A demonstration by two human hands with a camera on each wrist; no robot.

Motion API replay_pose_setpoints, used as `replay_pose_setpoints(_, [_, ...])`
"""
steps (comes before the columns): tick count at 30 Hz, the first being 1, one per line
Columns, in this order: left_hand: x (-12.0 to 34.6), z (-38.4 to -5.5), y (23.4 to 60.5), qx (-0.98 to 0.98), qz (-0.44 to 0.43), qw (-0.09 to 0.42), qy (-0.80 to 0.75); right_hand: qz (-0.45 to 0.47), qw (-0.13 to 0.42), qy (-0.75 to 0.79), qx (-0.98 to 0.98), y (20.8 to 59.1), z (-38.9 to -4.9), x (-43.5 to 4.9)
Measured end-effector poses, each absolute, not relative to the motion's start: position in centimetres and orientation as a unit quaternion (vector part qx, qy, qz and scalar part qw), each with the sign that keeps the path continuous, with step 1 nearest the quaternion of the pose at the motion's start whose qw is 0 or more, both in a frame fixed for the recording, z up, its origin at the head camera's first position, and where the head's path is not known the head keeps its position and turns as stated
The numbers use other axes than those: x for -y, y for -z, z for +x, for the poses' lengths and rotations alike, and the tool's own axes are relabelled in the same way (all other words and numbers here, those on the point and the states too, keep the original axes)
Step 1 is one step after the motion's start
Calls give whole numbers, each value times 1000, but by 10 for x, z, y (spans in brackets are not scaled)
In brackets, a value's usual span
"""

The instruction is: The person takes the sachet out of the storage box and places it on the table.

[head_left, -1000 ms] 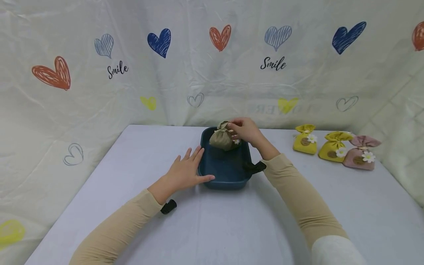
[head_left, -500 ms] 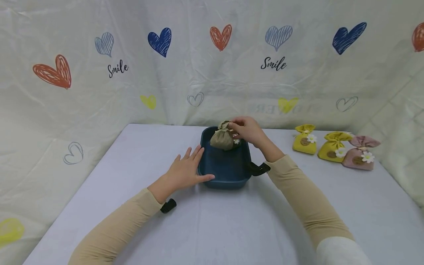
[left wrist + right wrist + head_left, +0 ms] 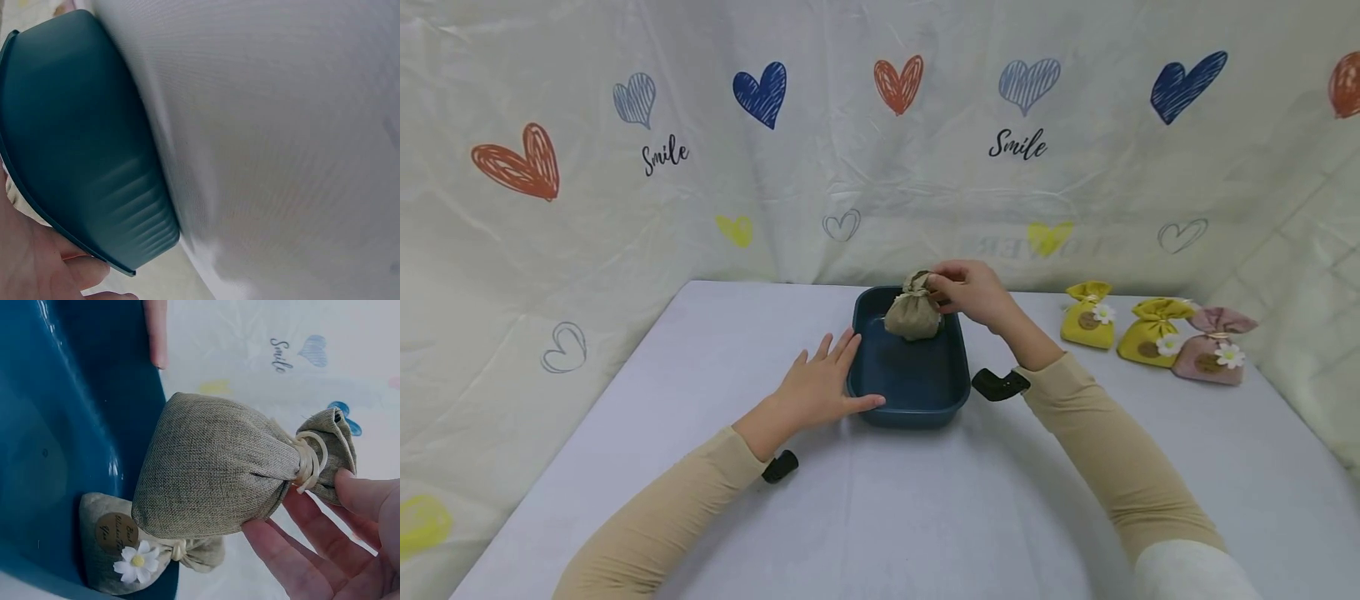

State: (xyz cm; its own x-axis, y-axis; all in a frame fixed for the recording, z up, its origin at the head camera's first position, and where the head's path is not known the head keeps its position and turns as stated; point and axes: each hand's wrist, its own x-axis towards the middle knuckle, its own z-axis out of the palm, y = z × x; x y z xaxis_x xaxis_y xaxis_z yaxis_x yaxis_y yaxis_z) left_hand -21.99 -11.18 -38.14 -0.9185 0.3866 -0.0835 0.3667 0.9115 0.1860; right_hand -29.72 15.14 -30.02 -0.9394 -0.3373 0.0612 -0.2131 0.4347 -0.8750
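Between the thumb and fingers of my right hand [image 3: 973, 292] is the gathered top of a grey-beige drawstring pouch [image 3: 913, 317], its cream cord tied round the neck. It hangs upright over the far end of a dark blue tray [image 3: 910, 379]. A second pouch [image 3: 100, 569] of like cloth, with a round label and white flower, lies in the tray in the right wrist view; the held pouch hides it in the head view. My left hand [image 3: 816, 390] touches the tray's left rim, fingers spread and straight. The left wrist view shows the tray's outer wall [image 3: 81, 125].
On the right of the white table [image 3: 895, 517] stand a yellow pouch [image 3: 1087, 321], another yellow pouch [image 3: 1150, 333] and a pink pouch [image 3: 1208, 360], each with a white flower. A curtain [image 3: 955, 183] printed with hearts hangs behind the table's far edge.
My right hand has shifted slightly right with the grey-beige pouch. The white flower seen beside that pouch earlier is now hidden in the head view. My left hand stays at the rim.
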Motion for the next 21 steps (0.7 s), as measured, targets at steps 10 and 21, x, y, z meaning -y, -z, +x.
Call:
replay_pose_setpoints(10, [111, -220, 382, -975, 196, 58, -89, -185, 52, 498, -846, 296, -287, -159])
replay_pose_setpoints(21, [111, -217, 379, -975, 197, 52, -88, -185, 52, 473, -860, 289, -277, -169])
